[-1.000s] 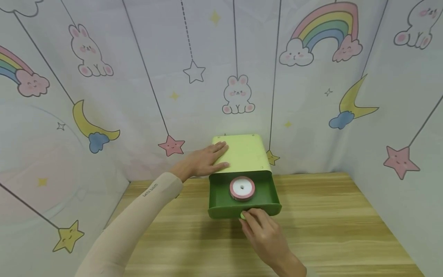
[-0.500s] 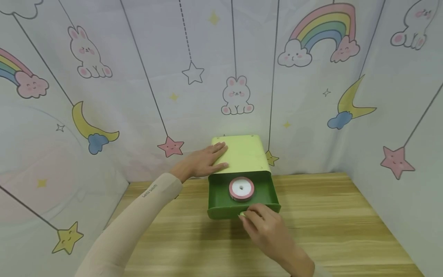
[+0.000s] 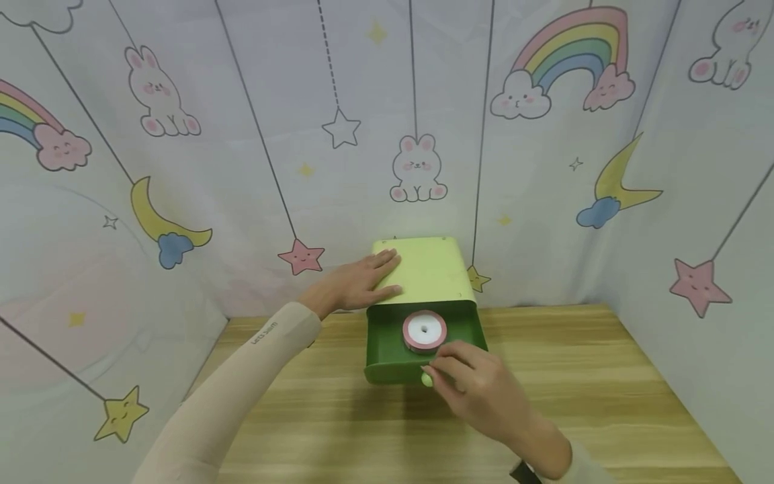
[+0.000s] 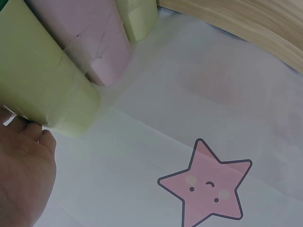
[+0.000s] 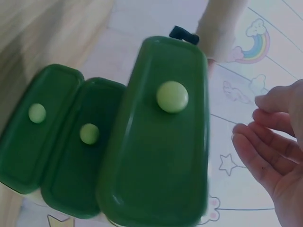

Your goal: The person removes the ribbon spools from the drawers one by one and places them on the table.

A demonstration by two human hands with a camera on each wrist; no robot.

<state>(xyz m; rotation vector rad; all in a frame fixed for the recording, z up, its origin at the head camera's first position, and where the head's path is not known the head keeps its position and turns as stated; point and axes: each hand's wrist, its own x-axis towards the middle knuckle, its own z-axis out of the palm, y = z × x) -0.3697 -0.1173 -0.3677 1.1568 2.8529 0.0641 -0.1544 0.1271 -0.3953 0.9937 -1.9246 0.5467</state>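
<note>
Wooden table: we've the drawer out, roll inside untouched, left hand resting on box, right hand loose, empty.

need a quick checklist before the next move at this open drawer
1. Top drawer pulled out: ok.
2. Left hand resting on the yellow cabinet top: ok.
3. Right hand off the top drawer's round knob: ok, a gap shows in the right wrist view.
4. Pink-rimmed white spool lying flat inside: ok.
5. Nothing else at the drawer's back: cannot tell, the cabinet hides it.
</note>
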